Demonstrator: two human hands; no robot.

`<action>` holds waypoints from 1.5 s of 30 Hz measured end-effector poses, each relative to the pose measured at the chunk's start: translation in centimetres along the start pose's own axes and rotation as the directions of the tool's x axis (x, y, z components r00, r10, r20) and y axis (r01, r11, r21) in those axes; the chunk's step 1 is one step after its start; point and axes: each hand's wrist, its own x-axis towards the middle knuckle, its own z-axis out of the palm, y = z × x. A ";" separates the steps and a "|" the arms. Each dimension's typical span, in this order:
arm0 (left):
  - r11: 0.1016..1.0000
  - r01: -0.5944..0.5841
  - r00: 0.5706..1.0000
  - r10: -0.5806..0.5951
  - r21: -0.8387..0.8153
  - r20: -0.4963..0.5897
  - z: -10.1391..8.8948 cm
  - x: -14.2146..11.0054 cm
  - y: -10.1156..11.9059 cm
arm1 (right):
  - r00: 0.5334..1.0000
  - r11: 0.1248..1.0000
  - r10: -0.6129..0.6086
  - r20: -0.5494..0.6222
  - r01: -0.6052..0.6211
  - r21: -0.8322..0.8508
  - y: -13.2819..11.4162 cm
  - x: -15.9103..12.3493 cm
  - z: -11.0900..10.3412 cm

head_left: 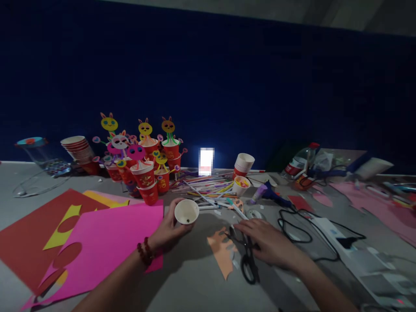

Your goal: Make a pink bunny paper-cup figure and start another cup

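My left hand (170, 225) is wrapped round a paper cup (186, 212), its open mouth tilted towards me; a small dark spot shows inside near the bottom. My right hand (264, 240) is bent over a pair of black scissors (248, 266), fingers closing on them from above; their loop handles point towards me. Left of the scissors lies a cut piece of orange paper (222, 251) with a jagged edge. A white-and-teal marker (238, 209) ends close to my right fingertips.
Red cups with paper animal faces (143, 173) stand at the back left, beyond a pink sheet (110, 242). Several pens (208, 188) lie across the middle. A glue gun (276, 195), black cable (295, 238), power strip (338, 242) and bottle (297, 162) are on the right.
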 end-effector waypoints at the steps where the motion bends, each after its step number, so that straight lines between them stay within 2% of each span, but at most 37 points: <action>1: 1.000 -0.006 1.000 0.007 0.021 -0.016 -0.4 0.2 0.1 | 1.000 1.000 0.002 0.018 -0.002 0.029 0.1 0.1 -0.5; 5: 0.989 -0.049 0.998 0.053 0.139 -0.026 -2.1 0.8 0.7 | 0.997 0.996 0.056 0.049 -0.060 0.064 0.2 1.8 -2.1; 9: 0.979 -0.037 0.999 0.037 0.202 0.004 -3.8 1.2 0.7 | 0.992 0.991 0.118 -0.049 -0.115 0.067 -0.8 5.5 -2.6; 12: 0.965 0.004 1.000 -0.009 0.263 0.019 -4.6 1.4 0.7 | 0.967 0.983 0.180 -0.180 -0.172 0.062 -2.1 8.4 -2.1; 18: 0.939 -0.005 1.000 -0.005 0.344 0.028 -5.6 1.4 1.4 | 0.939 0.970 0.242 -0.243 -0.243 0.025 -3.6 11.9 0.2; 22: 0.920 -0.050 0.998 0.035 0.388 0.045 -5.6 1.4 1.5 | 0.930 0.962 0.270 -0.248 -0.268 0.040 -3.7 12.3 0.8; 26: 0.893 -0.071 0.997 0.047 0.444 0.067 -5.2 1.3 1.6 | 0.921 0.957 0.286 -0.265 -0.263 0.119 -3.0 11.5 0.6; 29: 0.865 -0.041 0.999 0.040 0.500 0.013 -5.0 1.1 1.8 | 0.922 0.954 0.272 -0.276 -0.221 0.201 -2.0 10.6 0.7; 31: 0.835 -0.052 0.996 0.086 0.547 -0.037 -4.8 1.0 2.0 | 0.919 0.926 0.254 -0.303 -0.140 0.352 -1.4 10.0 1.2; 33: 0.785 -0.121 0.976 0.207 0.608 -0.073 -4.4 0.9 2.3 | 0.901 0.828 0.268 -0.340 -0.034 0.560 -1.3 9.3 1.8; 34: 0.745 -0.173 0.952 0.295 0.644 -0.086 -4.2 0.7 2.4 | 0.888 0.753 0.295 -0.352 0.011 0.658 -1.5 9.0 2.1; 37: 0.592 -0.357 0.823 0.565 0.723 -0.057 -2.8 -0.1 2.4 | 0.866 0.550 0.346 -0.362 0.125 0.826 -3.4 7.8 2.7; 38: 0.562 -0.415 0.788 0.616 0.716 -0.026 -2.1 -0.4 2.3 | 0.867 0.511 0.337 -0.366 0.158 0.845 -4.3 7.4 2.9; 39: 0.558 -0.465 0.775 0.631 0.687 0.012 -1.3 -0.8 2.2 | 0.877 0.480 0.317 -0.362 0.181 0.859 -5.2 7.1 3.0; 40: 0.604 -0.492 0.785 0.619 0.627 0.020 -0.5 -1.2 2.0 | 0.891 0.465 0.279 -0.359 0.202 0.862 -6.1 6.8 3.1; 42: 0.808 -0.446 0.876 0.483 0.385 0.000 1.0 -1.8 1.7 | 0.935 0.472 0.152 -0.321 0.216 0.855 -7.5 6.6 3.5; 44: 0.944 -0.310 0.950 0.313 0.113 -0.009 2.3 -2.2 1.5 | 0.954 0.537 0.009 -0.301 0.249 0.806 -8.3 6.6 4.0; 45: 0.969 -0.240 0.970 0.241 0.054 -0.010 2.7 -2.3 1.5 | 0.948 0.579 -0.047 -0.314 0.282 0.765 -8.4 6.6 4.2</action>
